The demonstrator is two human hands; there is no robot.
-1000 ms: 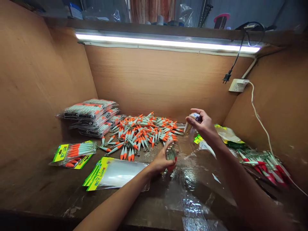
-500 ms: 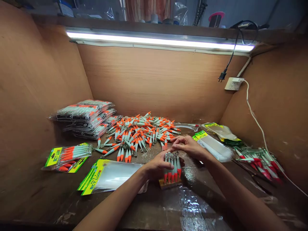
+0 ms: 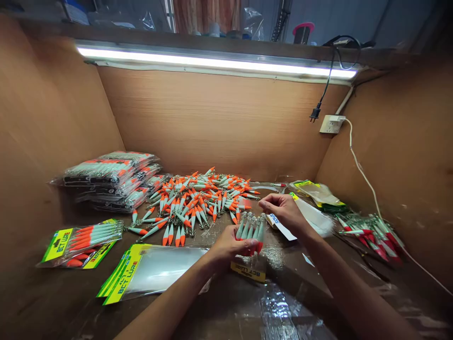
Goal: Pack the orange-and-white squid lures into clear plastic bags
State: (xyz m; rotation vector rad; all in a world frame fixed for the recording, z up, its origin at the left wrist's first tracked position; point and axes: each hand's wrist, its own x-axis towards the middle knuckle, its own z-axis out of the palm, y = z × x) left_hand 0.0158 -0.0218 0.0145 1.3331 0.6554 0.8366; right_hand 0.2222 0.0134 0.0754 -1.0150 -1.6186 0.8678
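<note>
My left hand [image 3: 230, 245] is closed around a clear header bag [image 3: 244, 271] with a yellow "BCT LURE" strip at its lower end. Several squid jigs [image 3: 250, 231] in pale green and orange stand side by side in it, hook crowns upward. Just above the hooks, my right hand [image 3: 283, 210] has thumb and forefinger pinched together; what they hold, if anything, I cannot make out. Under that hand lies a white card strip [image 3: 283, 227] with blue lettering. Beyond both hands spreads a loose pile of the same jigs [image 3: 198, 198].
Flat header bags [image 3: 159, 269] lie at the left front, beside filled packs [image 3: 81, 241]. Stacked packs [image 3: 106, 179] stand at the back left. More clear bags [image 3: 314, 217] and red-and-white jigs [image 3: 371, 236] lie on the right. A black plug [image 3: 314, 113] hangs from the shelf.
My right hand has moved away from the bag's top, slightly to the right. The bag has tilted, showing its yellow lettering, and more of the white strip shows. The view has shifted a little.
</note>
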